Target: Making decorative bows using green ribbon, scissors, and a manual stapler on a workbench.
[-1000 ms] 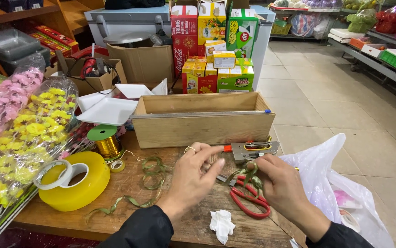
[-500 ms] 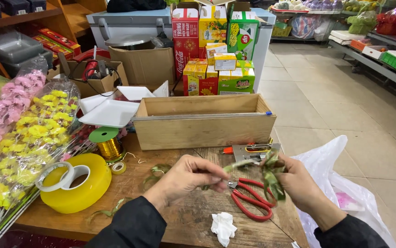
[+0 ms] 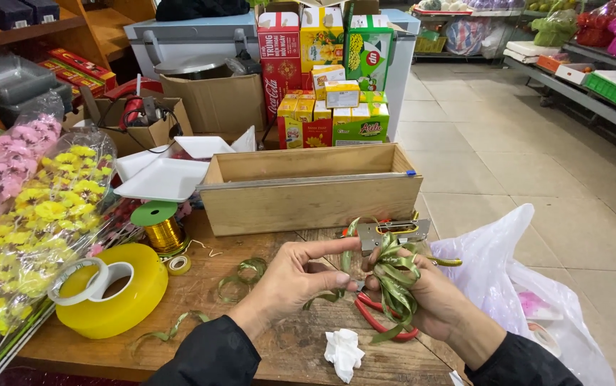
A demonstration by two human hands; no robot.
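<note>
we note the left hand point(image 3: 295, 275) raised just above the wooden table point(image 3: 265, 343), thumb and forefinger pinched on a strand of the green ribbon point(image 3: 393, 275); the remaining fingers curl loosely. the right hand point(image 3: 429, 297) sits close beside it, fingers closed around the looped bundle of the same ribbon, so both hands grip one piece between them. the loops stand up out of the right hand, and a tail hangs down toward the table.

directly beneath the hands lie red-handled scissors point(image 3: 379, 323), partly hidden by the right hand. just behind the hands, a metal stapler-like tool point(image 3: 393, 230) rests at the foot of the long wooden box point(image 3: 308, 196), which runs across the table and closes off the far side. loose ribbon scraps point(image 3: 240, 275) curl on the boards left of the left hand, and a crumpled white tissue point(image 3: 342, 352) lies near the table's front edge.

further left: a small tape roll point(image 3: 177, 264), a spool of gold wire with a green cap point(image 3: 159, 229), and a large yellow tape roll point(image 3: 111, 289) near the left front. wrapped artificial flowers point(image 3: 29, 214) crowd the left edge. white foam trays point(image 3: 165, 177) sit behind the spool.

at the right, a white plastic bag point(image 3: 508, 279) hangs off the table edge just beside the right wrist. beyond it the tiled floor point(image 3: 536, 171) stretches away toward the shelves.
</note>
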